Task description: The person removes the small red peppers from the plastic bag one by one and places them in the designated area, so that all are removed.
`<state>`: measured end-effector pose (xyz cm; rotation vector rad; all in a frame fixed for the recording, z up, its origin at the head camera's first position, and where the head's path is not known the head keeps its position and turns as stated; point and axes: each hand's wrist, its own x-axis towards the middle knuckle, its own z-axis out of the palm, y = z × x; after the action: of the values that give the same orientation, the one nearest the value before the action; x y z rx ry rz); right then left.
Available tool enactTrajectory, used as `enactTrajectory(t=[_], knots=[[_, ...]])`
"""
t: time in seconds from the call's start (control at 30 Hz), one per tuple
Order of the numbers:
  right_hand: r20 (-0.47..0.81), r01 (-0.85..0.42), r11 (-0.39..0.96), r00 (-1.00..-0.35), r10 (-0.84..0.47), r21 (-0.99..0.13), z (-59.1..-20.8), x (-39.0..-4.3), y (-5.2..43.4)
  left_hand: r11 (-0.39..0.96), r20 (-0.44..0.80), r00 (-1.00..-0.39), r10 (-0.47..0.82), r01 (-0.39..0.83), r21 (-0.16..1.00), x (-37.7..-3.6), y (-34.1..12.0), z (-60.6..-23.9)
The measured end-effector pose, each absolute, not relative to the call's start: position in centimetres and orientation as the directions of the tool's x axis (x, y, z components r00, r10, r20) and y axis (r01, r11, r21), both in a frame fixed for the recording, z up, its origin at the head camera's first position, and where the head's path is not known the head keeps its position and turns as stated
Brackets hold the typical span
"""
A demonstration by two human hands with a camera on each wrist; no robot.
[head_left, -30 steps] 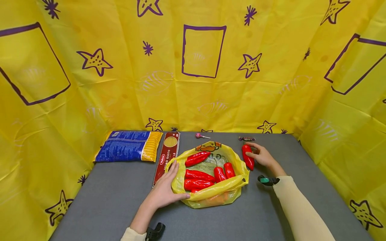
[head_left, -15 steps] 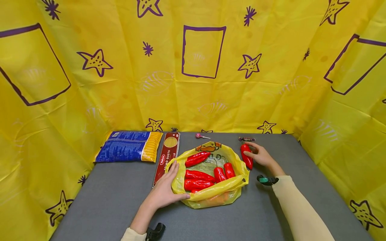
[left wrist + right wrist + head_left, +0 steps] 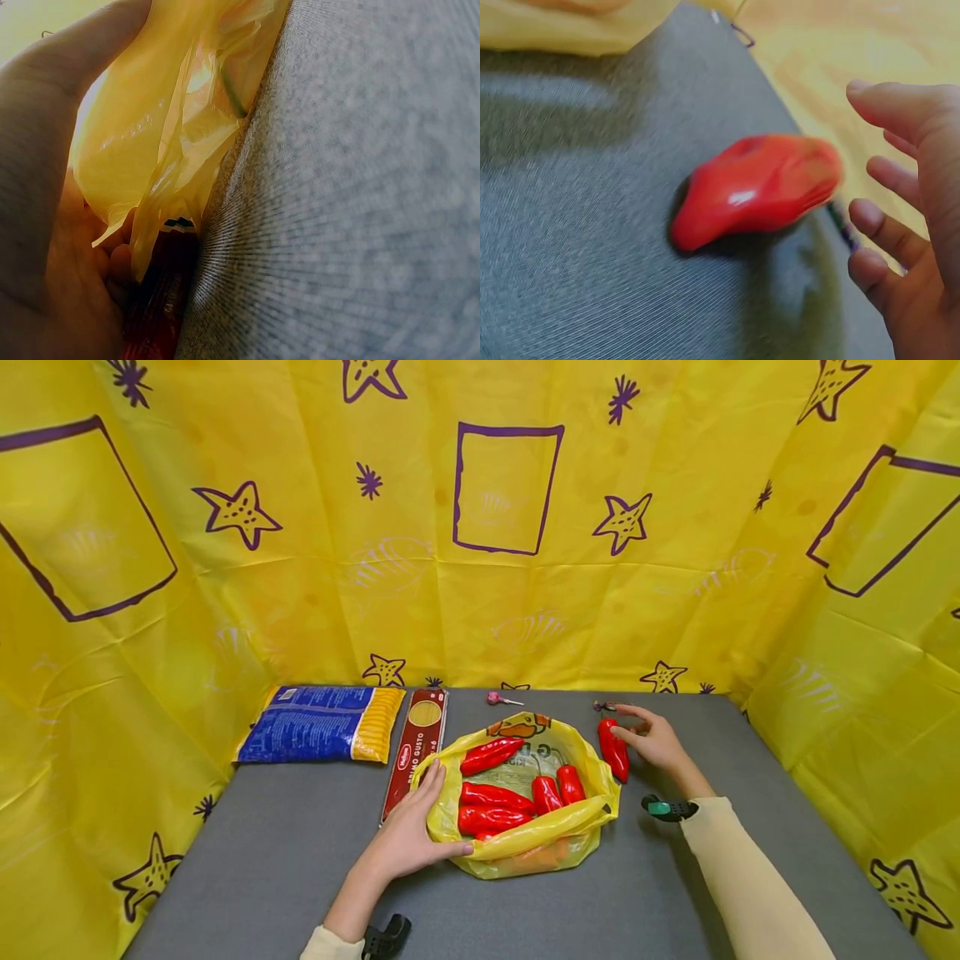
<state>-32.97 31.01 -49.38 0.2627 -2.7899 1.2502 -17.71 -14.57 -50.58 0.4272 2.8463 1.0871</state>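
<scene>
The red pepper (image 3: pixel 612 750) is seen lying on the grey surface (image 3: pixel 262 843), right of the yellow bag (image 3: pixel 555 822), slightly blurred in the right wrist view! Just beside it, the right hand (image 3: pixel 655 745) is held relaxed, fingers apart, nothing gripped; the wrapped candy (image 3: pixel 601 706) beyond is mostly hidden by that hand. The bag's rim is held in the loosely curled left hand (image 3: pixel 408 827), and the lowest pepper inside (image 3: pixel 486 836) is nearly covered by the near rim.

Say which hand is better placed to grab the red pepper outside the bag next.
Probably the right hand: its fingers are spread beside that pepper, while the left hand holds the yellow bag farther left.
</scene>
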Motion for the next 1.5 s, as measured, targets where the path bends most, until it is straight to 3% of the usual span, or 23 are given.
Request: enactTrajectory(t=[0.23, 0.5, 0.77, 1.2, 1.5], knots=[[0.220, -0.279, 0.601, -0.960, -0.171, -0.749, -47.6, -32.6, 30.3, 0.718, 0.011, -0.963, 0.269, 0.208, 0.664, -17.6, -14.6, -50.6], [0.227, -0.347, 0.506, -0.931, -0.285, -0.790, -43.8, -32.0, 27.3, 0.708, 0.043, -0.957, 0.288, 0.243, 0.663, -17.7, -14.6, -50.5], [0.283, -0.504, 0.394, -0.820, -0.497, -0.769, -41.0, -31.6, 22.5, 0.708, 0.057, -0.952, 0.300, 0.262, 0.656, -17.8, -14.8, -50.4], [0.247, -0.586, 0.307, -0.678, -0.693, -0.750, -42.2, -31.8, 15.6, 0.718, 0.047, -0.955, 0.294, 0.253, 0.649, -17.7, -14.7, -50.4], [0.198, -0.593, 0.292, -0.623, -0.757, -0.750, -43.1, -32.1, 12.6, 0.709, 0.064, -0.956, 0.287, 0.257, 0.656, -17.6, -14.7, -50.5]])
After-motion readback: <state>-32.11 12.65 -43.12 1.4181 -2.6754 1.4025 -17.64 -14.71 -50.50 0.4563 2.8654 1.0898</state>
